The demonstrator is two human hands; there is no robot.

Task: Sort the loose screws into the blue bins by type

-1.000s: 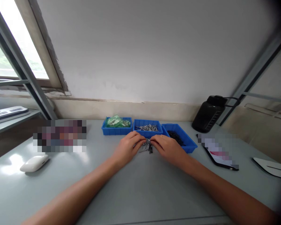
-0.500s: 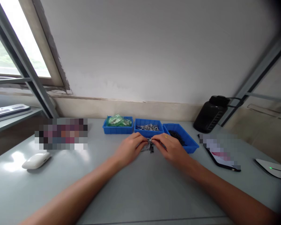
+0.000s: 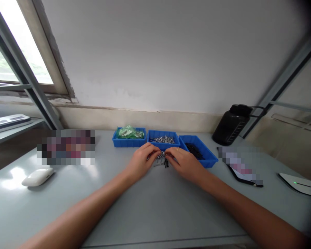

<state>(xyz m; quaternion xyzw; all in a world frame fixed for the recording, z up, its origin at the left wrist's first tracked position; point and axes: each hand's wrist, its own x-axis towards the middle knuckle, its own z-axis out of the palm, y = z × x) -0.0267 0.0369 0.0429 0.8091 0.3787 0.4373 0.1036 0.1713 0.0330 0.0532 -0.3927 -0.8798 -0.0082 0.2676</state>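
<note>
Both my hands rest on the grey table (image 3: 150, 211) around a small pile of mixed silver and black screws (image 3: 162, 159). My left hand (image 3: 141, 162) has its fingers curled and pinched at the pile's left side. My right hand (image 3: 184, 162) is curled with fingertips at the pile's right side. What each pinch holds is too small to name. Just behind the pile stand three blue trays: the left tray (image 3: 129, 142) with green bagged parts, the middle tray (image 3: 162, 135) with silver screws, the right tray (image 3: 206, 157) with black screws.
A black water bottle (image 3: 230, 125) lies at the back right. A phone (image 3: 242, 169) and a white device with a green light (image 3: 300, 184) are on the right. A white mouse (image 3: 37, 176) sits at the left, below a window frame (image 3: 28, 83).
The hands stay at the screw pile, with only slight finger shifts. The view has shifted a little.
</note>
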